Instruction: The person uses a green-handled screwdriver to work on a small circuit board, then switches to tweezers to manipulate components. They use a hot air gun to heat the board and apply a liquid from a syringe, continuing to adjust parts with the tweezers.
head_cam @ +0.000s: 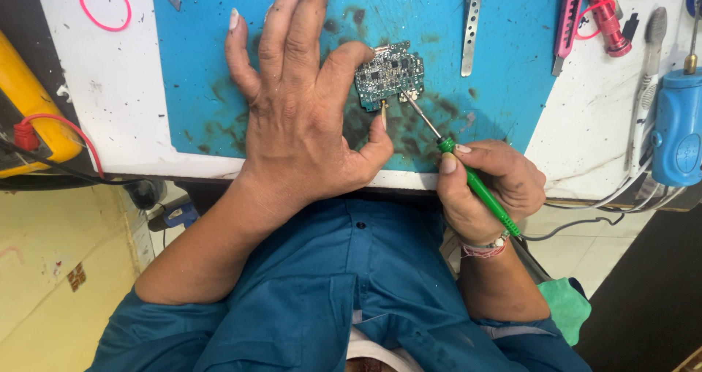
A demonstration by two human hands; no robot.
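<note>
A small teal circuit board (390, 73) lies on a stained blue work mat (365, 21). My left hand (303, 109) rests flat on the mat with fingers spread, its index finger and thumb pressing the board's left edge. My right hand (490, 189) grips a green-handled screwdriver (475, 185) like a pen. Its thin metal shaft runs up and left, and the tip touches the board's lower right corner.
A perforated metal strip (472, 21) lies right of the board. A pink utility knife (567, 17), a red tool (607, 17) and a brush (648, 57) sit at the top right, with a blue device (676, 127) and cables at the right edge. A yellow meter (29, 116) stands far left.
</note>
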